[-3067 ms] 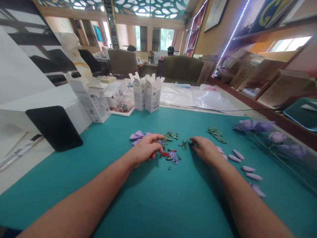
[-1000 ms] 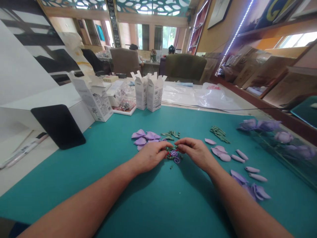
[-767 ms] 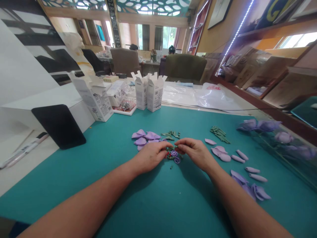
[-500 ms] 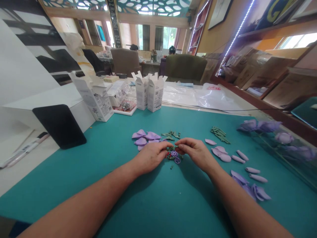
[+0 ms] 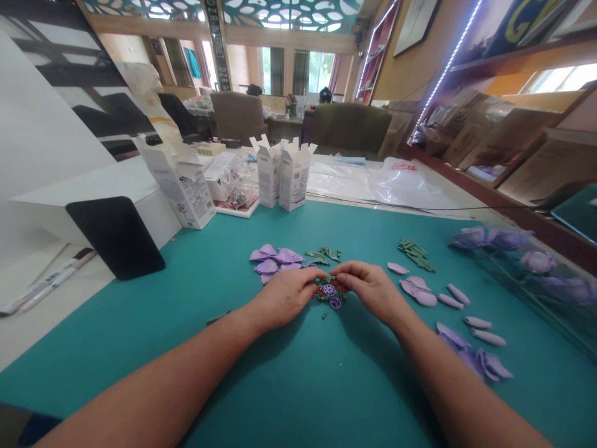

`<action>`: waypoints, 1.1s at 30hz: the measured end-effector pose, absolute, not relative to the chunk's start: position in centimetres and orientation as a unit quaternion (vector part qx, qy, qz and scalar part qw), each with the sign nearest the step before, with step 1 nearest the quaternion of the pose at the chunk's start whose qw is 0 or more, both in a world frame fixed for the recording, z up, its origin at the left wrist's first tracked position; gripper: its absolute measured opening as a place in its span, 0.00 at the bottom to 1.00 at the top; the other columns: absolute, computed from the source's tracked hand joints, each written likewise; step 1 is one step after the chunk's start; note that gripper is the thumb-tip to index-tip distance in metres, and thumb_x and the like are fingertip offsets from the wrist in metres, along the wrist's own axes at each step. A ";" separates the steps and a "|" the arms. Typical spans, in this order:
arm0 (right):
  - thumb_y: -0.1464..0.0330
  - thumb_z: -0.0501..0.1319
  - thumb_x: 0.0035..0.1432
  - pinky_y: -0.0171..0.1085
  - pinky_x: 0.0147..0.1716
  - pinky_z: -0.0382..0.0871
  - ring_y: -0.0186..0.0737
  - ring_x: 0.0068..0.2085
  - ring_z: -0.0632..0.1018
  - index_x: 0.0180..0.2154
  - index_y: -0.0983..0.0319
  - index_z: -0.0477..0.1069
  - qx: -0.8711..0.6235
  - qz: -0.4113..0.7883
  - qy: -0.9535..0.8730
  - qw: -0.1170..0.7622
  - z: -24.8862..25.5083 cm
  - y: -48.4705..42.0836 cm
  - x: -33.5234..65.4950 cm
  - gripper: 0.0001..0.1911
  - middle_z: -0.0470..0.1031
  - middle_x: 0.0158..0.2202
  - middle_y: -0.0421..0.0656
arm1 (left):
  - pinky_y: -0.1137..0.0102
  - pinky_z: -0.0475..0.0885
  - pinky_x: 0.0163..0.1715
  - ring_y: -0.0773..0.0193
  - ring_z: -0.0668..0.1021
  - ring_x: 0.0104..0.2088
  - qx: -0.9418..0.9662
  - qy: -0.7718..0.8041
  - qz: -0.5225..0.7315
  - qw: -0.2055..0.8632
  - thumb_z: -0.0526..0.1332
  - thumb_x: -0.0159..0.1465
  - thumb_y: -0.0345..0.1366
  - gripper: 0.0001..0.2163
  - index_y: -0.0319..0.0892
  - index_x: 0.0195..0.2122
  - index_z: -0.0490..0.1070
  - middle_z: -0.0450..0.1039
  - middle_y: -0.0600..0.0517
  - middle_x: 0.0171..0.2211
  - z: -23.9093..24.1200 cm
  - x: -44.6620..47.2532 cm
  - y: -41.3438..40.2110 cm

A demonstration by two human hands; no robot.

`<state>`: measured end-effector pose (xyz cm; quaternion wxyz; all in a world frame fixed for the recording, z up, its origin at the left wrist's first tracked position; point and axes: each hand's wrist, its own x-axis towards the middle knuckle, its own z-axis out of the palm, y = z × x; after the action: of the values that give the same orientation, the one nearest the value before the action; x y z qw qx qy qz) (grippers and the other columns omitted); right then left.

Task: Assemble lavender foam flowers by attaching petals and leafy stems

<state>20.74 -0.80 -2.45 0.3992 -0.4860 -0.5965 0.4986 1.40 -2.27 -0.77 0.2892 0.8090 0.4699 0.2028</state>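
My left hand (image 5: 284, 297) and my right hand (image 5: 366, 285) meet over a small pile of parts at the middle of the mat, fingers bent and closed. At my right fingertips a small green piece (image 5: 331, 279) shows. Whatever my left fingers pinch is hidden. Just below the fingertips lie purple wheel-shaped rings (image 5: 335, 303), with bits of red and green around them. Purple petals (image 5: 267, 266) are heaped beyond my left hand. Green leaf-like pieces (image 5: 319, 256) lie just past both hands.
On the right lie green sticks (image 5: 416, 254), pale petals (image 5: 418, 290), bud-shaped pieces (image 5: 488, 337) and darker petals (image 5: 492, 365). Assembled purple flowers (image 5: 538, 260) rest at the far right. White boxes (image 5: 293, 177) and a black tablet-like panel (image 5: 115, 238) stand at the back and left.
Both hands stay almost still over the pile. A green piece now shows beside my left forearm, where none was visible before. The whole view has shifted slightly.
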 end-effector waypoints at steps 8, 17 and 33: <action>0.63 0.63 0.45 0.37 0.30 0.70 0.36 0.27 0.76 0.30 0.62 0.76 -0.488 0.490 -0.599 0.404 -2.2 -1.2 20.2 0.10 0.77 0.23 0.40 | 0.67 0.69 0.47 0.60 0.76 0.45 0.802 0.466 0.217 0.303 0.51 0.63 0.31 0.17 0.44 0.49 0.72 0.77 0.51 0.43 -1.0 1.4 -2.3; 0.63 0.66 0.43 0.36 0.28 0.69 0.36 0.26 0.76 0.30 0.60 0.70 -0.485 0.502 -0.550 0.458 -2.2 -1.2 19.7 0.11 0.75 0.22 0.38 | 0.68 0.69 0.46 0.60 0.76 0.45 0.790 0.479 0.228 0.309 0.51 0.62 0.30 0.17 0.42 0.49 0.72 0.77 0.50 0.42 -0.6 1.5 -2.2; 0.60 0.64 0.49 0.37 0.28 0.67 0.38 0.26 0.75 0.28 0.62 0.72 -0.537 0.398 -0.590 0.453 -2.4 -1.3 20.0 0.11 0.73 0.22 0.40 | 0.70 0.63 0.30 0.61 0.76 0.34 0.826 0.515 0.143 0.180 0.47 0.67 0.39 0.14 0.42 0.36 0.71 0.76 0.50 0.34 0.0 1.3 -2.4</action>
<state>20.03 -1.34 -2.43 0.4532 -0.5366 -0.5905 0.3975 1.31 -2.39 -0.02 0.1799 0.8255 0.5155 0.1429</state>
